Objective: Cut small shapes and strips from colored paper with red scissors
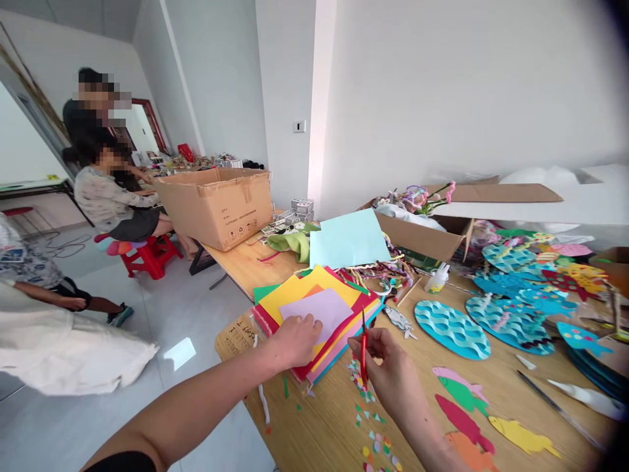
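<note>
Pale walls (442, 85) stand behind the wooden table (314, 432). I judge this as sheet selection: my left hand (299, 337) curls over the lilac sheet (324, 305), pinched or merely touched, I can't tell. My right grasps red scissors (363, 360). Lifting calls for separating one layer. The sheet looks smooth, flat, atop the coloured stack (280, 295).

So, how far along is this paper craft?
Already done: coloured fish and small paper bits are cut, and a blue oval carries wavy strips. In hand: the left hand is on a lilac sheet; the right hand holds red-handled scissors. Probably left: the lilac sheet looks uncut, and the fish lie loose, not on an oval.
</note>
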{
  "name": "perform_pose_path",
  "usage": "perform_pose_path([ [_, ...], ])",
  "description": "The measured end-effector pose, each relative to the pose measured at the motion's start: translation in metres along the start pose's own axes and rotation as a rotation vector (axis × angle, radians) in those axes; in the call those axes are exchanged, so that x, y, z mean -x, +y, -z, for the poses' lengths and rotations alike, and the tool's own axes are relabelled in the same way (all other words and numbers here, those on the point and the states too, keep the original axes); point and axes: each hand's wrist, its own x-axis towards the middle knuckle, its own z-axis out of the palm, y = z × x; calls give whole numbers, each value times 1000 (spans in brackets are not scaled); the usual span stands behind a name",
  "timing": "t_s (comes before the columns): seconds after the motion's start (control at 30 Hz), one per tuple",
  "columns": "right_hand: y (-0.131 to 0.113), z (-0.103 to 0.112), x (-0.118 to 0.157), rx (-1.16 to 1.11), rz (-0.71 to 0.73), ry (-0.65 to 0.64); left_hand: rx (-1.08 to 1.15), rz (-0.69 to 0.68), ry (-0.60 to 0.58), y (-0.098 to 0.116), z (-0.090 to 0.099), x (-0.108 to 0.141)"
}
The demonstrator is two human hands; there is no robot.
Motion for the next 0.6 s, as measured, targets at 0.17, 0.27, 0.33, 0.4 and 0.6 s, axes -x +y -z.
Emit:
perform_pose_path([
  [0.17,4,-1,-8,-19,2,37,14,11,14,0,1,-1],
  [0.27,4,-2,-12,-58,6,44,29,21,16,1,1,-5],
  [0.33,4,-3,-13,-75,7,52,44,23,17,2,0,-8],
  [0.4,4,-3,-13,-84,5,65,66,25,16,4,-2,-10],
  [0.6,11,1,-16,-81,-32,41,189,75,55,-8,-2,-9],
])
